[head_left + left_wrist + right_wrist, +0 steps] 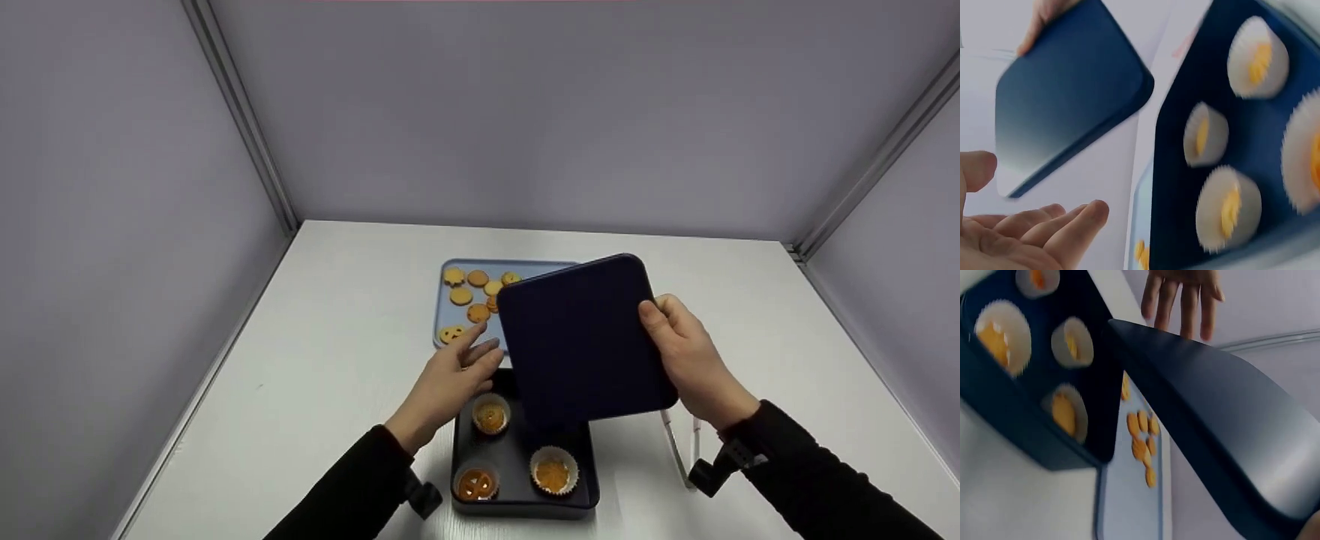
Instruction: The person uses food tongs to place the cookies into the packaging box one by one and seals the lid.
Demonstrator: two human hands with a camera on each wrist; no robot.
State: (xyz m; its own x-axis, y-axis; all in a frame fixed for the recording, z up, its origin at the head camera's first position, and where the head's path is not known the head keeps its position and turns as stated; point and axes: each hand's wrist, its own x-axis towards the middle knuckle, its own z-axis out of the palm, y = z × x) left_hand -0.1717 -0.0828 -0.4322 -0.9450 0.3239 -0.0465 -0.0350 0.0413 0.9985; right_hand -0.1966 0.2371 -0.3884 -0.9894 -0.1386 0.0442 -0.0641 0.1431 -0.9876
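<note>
My right hand (694, 364) grips the right edge of a dark navy lid (589, 341), thumb on the near face. The lid is raised and tilted above a matching navy box (517, 484), hiding its far right part. Inside the box stand several white fluted paper cups with cookies in them, such as the cup (554, 471) at the near right and another cup (1228, 209) in the left wrist view. My left hand (454, 375) is over the box's left side, its fingers spread and holding nothing, just left of the lid's edge.
Behind the box lies a light blue tray (536, 268) with several cookies (461, 296), partly covered by the lid in the head view. A pair of tongs (678, 450) lies right of the box on the white table (330, 360). Grey panels enclose the table.
</note>
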